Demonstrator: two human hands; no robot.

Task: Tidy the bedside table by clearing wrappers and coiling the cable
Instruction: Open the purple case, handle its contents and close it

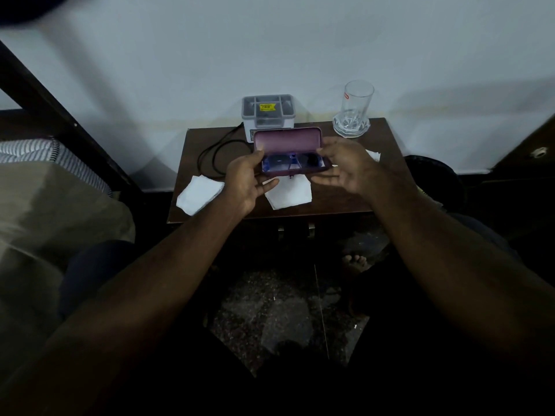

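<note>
One head cam, wide-angle, looks fwd and down from above, bedside table (333, 205) near at 12 o'clock, wall (270, 40) beyond it, floor (270, 310) at 6 o'clock

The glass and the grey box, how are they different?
The glass is see-through and round; the grey box is solid and square-cornered. The glass has a small red sticker, the grey box a yellow one. The glass stands at the right back corner, the grey box at the middle back. Both stand upright on the table. The left hand and right hand hold the glasses case.
</note>
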